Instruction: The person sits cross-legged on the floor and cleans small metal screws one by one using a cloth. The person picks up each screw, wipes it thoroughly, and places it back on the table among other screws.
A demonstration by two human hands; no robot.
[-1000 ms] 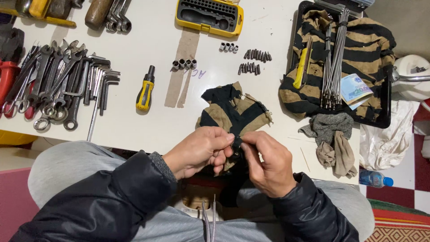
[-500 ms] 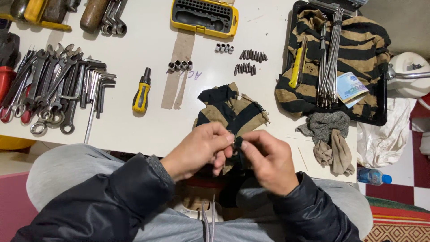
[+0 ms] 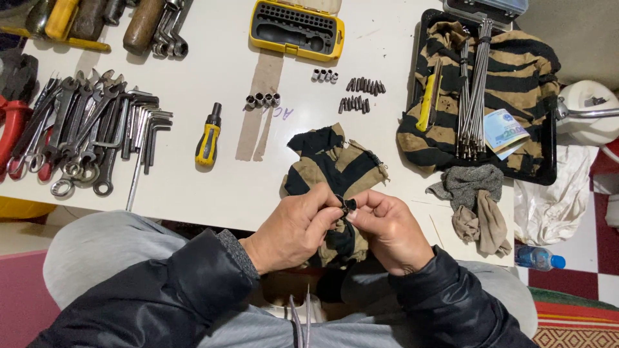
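Observation:
My left hand (image 3: 293, 229) and my right hand (image 3: 387, 232) meet at the white table's (image 3: 213, 187) near edge. Between their fingertips they pinch a small dark metal piece (image 3: 349, 205) together with a fold of the black and tan striped rag (image 3: 335, 164). The rag lies on the table and hangs over the edge under my hands. What the small piece is cannot be told; fingers cover most of it.
Loose bits (image 3: 361, 95) and small sockets (image 3: 261, 100) lie behind the rag, beside a yellow screwdriver (image 3: 208, 138) and a yellow bit case (image 3: 296, 29). Wrenches and hex keys (image 3: 90, 129) fill the left. A black tray (image 3: 548, 148) with striped cloth and metal rods (image 3: 474, 96) sits right, grey cloth (image 3: 474, 200) nearby.
Both hands stay at the same spot; the fingers have shifted slightly around the small piece and the rag fold. Nothing on the table moved.

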